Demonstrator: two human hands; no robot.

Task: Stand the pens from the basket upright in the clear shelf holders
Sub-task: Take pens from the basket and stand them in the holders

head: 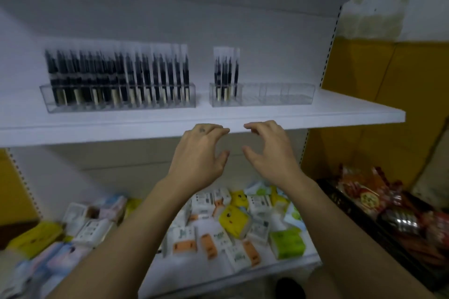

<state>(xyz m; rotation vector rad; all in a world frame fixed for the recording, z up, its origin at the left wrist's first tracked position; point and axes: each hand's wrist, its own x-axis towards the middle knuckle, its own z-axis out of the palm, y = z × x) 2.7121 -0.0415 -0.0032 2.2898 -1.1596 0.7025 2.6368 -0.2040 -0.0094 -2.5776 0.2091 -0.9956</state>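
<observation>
Two clear holders stand on the white shelf (340, 111). The left holder (116, 104) is packed with several upright packaged black pens (116, 73). The right holder (279, 97) has a few upright pens (226, 75) in its left end; its other compartments hold nothing. My left hand (199, 153) and my right hand (272, 150) hover side by side just below the shelf's front edge, fingers loosely curled and holding nothing. No basket is in view.
A lower shelf (218, 272) carries several tissue packs in white, yellow, green and orange. A dark crate (364, 221) with red snack packets stands at the right. Yellow panels flank the shelving, and an upper shelf overhangs at the top.
</observation>
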